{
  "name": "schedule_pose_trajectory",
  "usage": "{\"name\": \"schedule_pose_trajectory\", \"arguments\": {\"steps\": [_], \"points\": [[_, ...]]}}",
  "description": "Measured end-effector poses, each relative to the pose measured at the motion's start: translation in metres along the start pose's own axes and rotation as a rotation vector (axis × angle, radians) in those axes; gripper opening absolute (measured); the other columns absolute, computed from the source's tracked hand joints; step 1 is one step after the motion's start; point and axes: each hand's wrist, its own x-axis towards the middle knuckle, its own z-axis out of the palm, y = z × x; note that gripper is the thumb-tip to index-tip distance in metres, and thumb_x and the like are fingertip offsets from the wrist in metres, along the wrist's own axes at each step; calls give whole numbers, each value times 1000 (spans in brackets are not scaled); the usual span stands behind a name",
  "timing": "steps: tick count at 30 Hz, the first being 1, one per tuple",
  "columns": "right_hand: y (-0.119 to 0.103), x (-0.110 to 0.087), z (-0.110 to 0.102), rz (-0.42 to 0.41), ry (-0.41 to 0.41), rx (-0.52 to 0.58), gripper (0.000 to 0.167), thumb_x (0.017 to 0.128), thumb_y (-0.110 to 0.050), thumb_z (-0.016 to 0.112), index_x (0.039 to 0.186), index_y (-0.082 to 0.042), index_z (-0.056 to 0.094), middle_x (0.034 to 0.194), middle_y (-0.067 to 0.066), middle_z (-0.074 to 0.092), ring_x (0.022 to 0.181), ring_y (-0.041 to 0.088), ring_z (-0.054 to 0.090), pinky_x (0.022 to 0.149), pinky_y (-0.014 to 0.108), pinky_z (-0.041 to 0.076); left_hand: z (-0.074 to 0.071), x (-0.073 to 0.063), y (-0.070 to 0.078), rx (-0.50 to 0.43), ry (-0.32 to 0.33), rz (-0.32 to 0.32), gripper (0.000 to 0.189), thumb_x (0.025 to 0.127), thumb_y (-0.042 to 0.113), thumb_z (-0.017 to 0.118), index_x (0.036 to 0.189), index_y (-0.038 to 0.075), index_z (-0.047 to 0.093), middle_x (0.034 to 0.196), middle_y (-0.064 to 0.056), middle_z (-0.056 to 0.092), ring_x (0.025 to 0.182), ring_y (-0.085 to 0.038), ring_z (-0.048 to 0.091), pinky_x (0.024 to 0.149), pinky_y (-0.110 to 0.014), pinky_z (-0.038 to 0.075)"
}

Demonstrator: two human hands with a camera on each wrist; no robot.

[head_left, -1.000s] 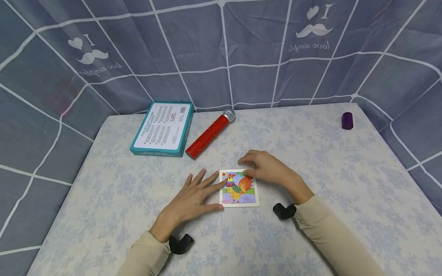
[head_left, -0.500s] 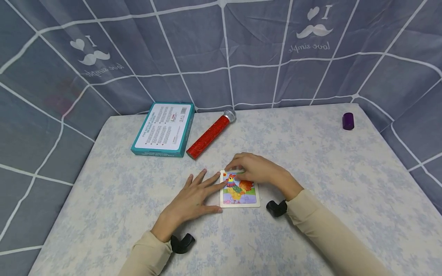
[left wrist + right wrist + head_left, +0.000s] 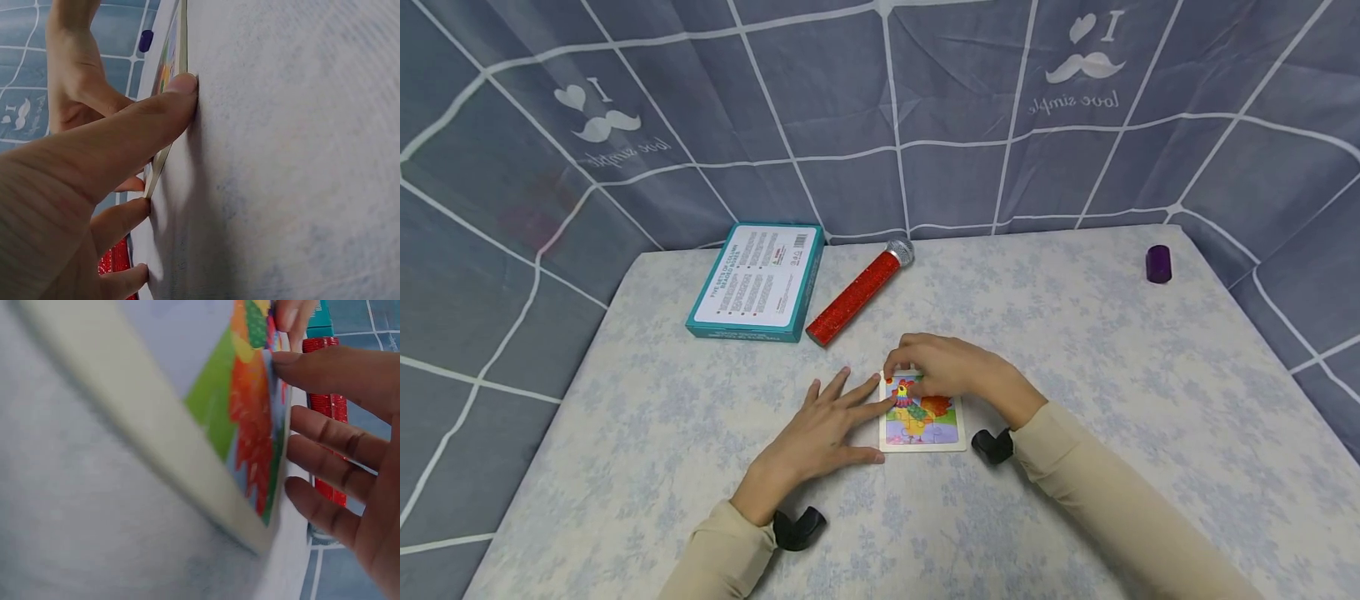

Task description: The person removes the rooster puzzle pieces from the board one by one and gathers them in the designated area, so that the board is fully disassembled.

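A small square jigsaw puzzle (image 3: pixel 922 432) with a colourful rooster picture and pale border lies flat on the table. My left hand (image 3: pixel 808 442) is spread at its left side; the index fingertip rests on the picture's left part and the thumb is by the lower left corner. Over the upper part is my right hand (image 3: pixel 951 367), thumb on the picture and fingers bent toward the top edge. In the right wrist view the right thumb (image 3: pixel 337 369) touches the puzzle's surface (image 3: pixel 250 419), while the other fingers lie along its far edge. No loose piece shows between them.
Behind the hands lie a red glittery microphone (image 3: pixel 853 298) and a teal-edged box (image 3: pixel 756 275) with a white printed panel. A purple cylinder (image 3: pixel 1158 264) stands at the far right. A grey-blue gridded curtain (image 3: pixel 955 187) borders the patterned tablecloth (image 3: pixel 1060 317).
My right hand has moved left across the top of the puzzle, from its upper right corner toward the upper left. The left hand and the puzzle have stayed in place.
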Motion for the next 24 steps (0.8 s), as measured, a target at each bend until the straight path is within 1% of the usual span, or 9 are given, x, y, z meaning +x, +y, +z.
{"name": "schedule_pose_trajectory", "arguments": {"steps": [8,13,17,21,24], "points": [[-5,8,-6,76,-68,13,27,84,-14,78,105,-27,68,104,-6,59,94,13,54,80,33,47,-1,-1,0,14,-1,20,66,82,47,75,142,26,55,158,-7,33,145,-48,14,103,-77,14],[-8,11,-7,107,-91,-2,29,83,-15,79,106,-28,68,104,-7,59,93,12,55,78,34,48,-1,-1,1,23,-4,20,64,83,47,75,141,27,56,158,-8,33,144,-49,15,102,-78,15],[-10,12,-8,131,-104,-14,30,83,-15,79,107,-30,67,104,-8,58,92,11,55,78,35,47,-1,0,1,23,-7,14,64,82,46,76,141,28,57,158,-7,33,145,-49,15,102,-78,15],[-11,12,-8,134,-104,-13,29,83,-15,79,104,-29,67,102,-8,58,89,11,54,76,34,47,-1,0,0,18,-5,11,65,82,48,76,140,28,57,158,-6,33,145,-48,15,103,-77,15],[-13,12,-9,137,-101,-42,28,80,-20,82,102,-28,67,100,-8,59,87,11,54,75,33,47,-1,0,1,16,-6,9,65,81,49,76,140,28,57,158,-5,32,145,-48,14,103,-77,15]]}}
